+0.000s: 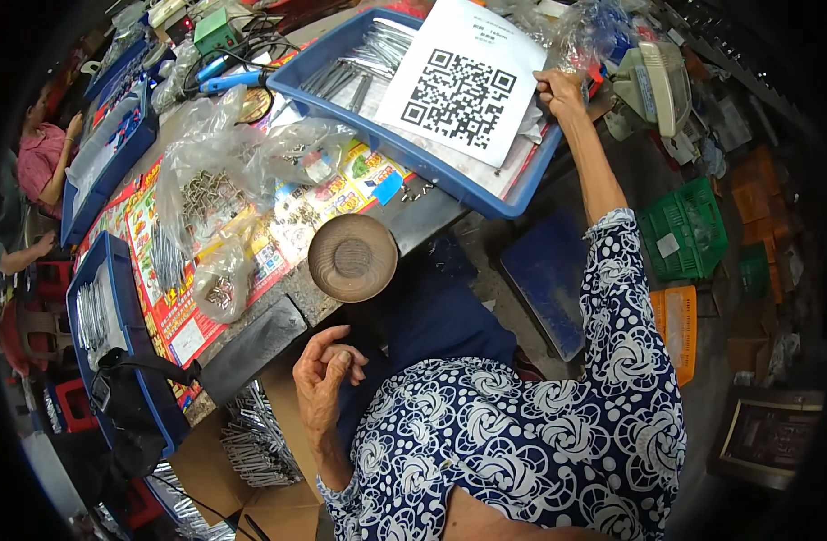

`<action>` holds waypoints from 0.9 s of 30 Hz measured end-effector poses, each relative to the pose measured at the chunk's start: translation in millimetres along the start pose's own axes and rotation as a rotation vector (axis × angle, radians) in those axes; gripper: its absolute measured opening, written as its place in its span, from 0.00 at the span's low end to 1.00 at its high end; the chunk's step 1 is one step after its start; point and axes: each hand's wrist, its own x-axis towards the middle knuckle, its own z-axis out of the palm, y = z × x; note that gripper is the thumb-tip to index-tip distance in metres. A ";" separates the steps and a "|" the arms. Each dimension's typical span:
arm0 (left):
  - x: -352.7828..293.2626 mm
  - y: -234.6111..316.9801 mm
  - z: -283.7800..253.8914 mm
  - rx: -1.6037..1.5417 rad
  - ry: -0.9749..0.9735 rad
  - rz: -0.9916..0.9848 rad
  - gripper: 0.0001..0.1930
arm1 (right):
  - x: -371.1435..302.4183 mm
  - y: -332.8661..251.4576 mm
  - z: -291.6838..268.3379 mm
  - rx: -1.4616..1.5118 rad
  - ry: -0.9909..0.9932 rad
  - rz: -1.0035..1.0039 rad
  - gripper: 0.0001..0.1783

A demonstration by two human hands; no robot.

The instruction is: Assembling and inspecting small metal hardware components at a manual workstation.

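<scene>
My right hand [562, 93] pinches the right edge of a white paper sheet [395, 106] printed with a large black square code. The sheet lies tilted over a blue plastic tray [467, 192], covering part of what is inside. Thin silvery metal rods [377, 50] show in the tray's far left part. My left hand [325, 374] is in front of my body, just off the table edge, its fingers loosely bent and apart with nothing seen in them. Nearest to it is a round brown wooden dish [352, 259] at the table's edge.
Clear plastic bags [210, 194] of small metal parts lie on the red and yellow printed paper [278, 236]. Another blue tray [129, 316] with rods stands at left. Below is a cardboard box [210, 460] of metal pieces. Green [688, 230] and orange crates [673, 334] stand right; a person [45, 158] sits far left.
</scene>
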 end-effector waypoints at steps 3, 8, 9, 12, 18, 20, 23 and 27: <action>3.4 -2.2 -0.2 0.001 -0.015 -0.005 0.16 | -4.6 -6.0 -6.0 -0.014 0.003 -0.017 0.07; 5.0 -2.0 -0.3 0.001 -0.025 -0.018 0.16 | -1.0 -10.7 -23.4 -0.134 0.053 -0.126 0.07; 3.9 -1.7 -1.1 0.003 -0.020 -0.019 0.16 | -0.9 -10.4 -24.4 -0.158 0.053 -0.125 0.06; 2.0 -0.8 -4.2 0.001 -0.009 -0.016 0.16 | -5.8 -9.0 -31.8 -0.327 0.093 -0.173 0.06; 1.6 6.1 -7.1 0.000 0.015 -0.006 0.16 | -19.7 -11.4 -57.8 -0.426 0.036 -0.118 0.08; -0.8 11.2 -6.0 0.005 0.040 0.014 0.16 | -22.9 -12.8 -56.5 -0.435 0.057 -0.101 0.08; -0.9 14.0 -5.5 -0.008 0.059 0.052 0.15 | -28.2 -12.6 -56.2 -0.446 0.089 -0.144 0.08; -0.4 20.3 -2.3 -0.031 0.107 0.124 0.15 | -44.3 -19.0 -36.7 -0.400 0.073 -0.347 0.07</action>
